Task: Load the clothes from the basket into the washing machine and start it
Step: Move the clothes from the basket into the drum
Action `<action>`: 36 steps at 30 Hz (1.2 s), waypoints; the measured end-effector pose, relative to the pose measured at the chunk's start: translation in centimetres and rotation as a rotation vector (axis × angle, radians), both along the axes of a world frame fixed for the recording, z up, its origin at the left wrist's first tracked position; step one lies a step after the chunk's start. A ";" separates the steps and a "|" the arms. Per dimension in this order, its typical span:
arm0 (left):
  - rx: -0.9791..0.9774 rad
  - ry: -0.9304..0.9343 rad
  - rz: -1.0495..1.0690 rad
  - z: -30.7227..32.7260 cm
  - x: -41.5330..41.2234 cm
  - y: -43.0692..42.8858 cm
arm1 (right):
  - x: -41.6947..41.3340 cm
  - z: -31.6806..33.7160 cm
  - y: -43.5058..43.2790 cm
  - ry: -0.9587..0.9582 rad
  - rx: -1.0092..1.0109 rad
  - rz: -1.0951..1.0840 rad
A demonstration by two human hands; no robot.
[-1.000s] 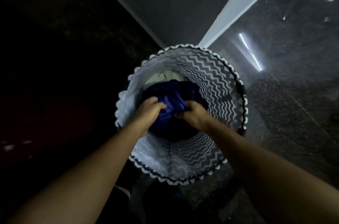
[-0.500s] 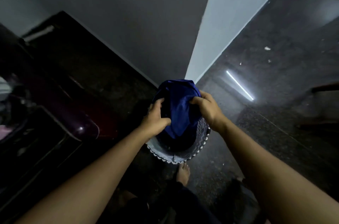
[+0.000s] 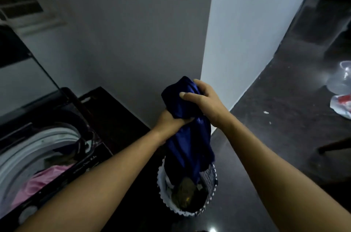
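Transfer of blue garment [image 3: 187, 136] from basket [image 3: 163, 192] to washing machine [image 3: 43, 137], caught with the cloth in the air. Garment bunched high, directly over the basket and in front of the pale wall corner. Lower tail hanging down to the rim, perhaps touching the remaining clothes [image 3: 187, 192]; cannot tell. Left hand [image 3: 170, 119] clenched round the cloth from below. Right hand [image 3: 205, 101] wrapped over the upper bundle, fingers curled into the fabric. Both hands full, neither free. Machine at lower left, lid [image 3: 24, 80] raised, pink clothing [image 3: 41, 180] already in the drum and well apart from the held garment.

For a clean step:
- Raise enough to bring the tail clear of the scalloped rim, or gather the slack into the lower fist, to avoid tipping the light basket or dragging other pieces out.
- Swing left across the dark top panel, keeping the bundle compact and away from the raised lid.
- Release only over the drum opening, then press the cloth down below the ring, with no fold left across the edge.

Judged stage: loading partly done, more clothes to move, start not yet reached.
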State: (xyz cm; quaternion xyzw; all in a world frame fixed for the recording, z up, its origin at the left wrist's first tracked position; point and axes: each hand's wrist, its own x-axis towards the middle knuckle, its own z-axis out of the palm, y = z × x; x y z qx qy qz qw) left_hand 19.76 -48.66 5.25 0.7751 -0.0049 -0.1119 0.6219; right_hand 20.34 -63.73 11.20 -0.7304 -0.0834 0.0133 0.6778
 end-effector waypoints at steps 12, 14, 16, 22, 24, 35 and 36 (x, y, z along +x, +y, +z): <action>-0.400 0.008 -0.031 12.1 2.9 0.6 | -1.5 -1.5 -6.8 -0.085 -0.515 -0.044; -0.448 -0.011 -0.083 14.1 3.0 0.3 | -1.4 -3.0 -7.2 0.027 -0.510 -0.055; -0.473 -0.039 -0.139 15.9 3.0 0.1 | -1.2 -3.6 -7.2 0.063 -0.488 -0.069; -0.453 -0.121 -0.125 18.5 4.2 1.3 | -1.4 -0.7 -6.5 0.191 0.038 -0.256; -0.403 -0.137 -0.121 18.6 4.7 2.5 | -0.9 1.1 -6.7 0.195 0.211 -0.377; -0.374 -0.001 -0.097 15.1 6.2 5.1 | 1.5 6.6 -7.4 0.008 0.060 -0.109; -0.396 0.026 -0.112 15.2 6.3 4.7 | 1.5 6.0 -7.2 0.002 -0.062 -0.027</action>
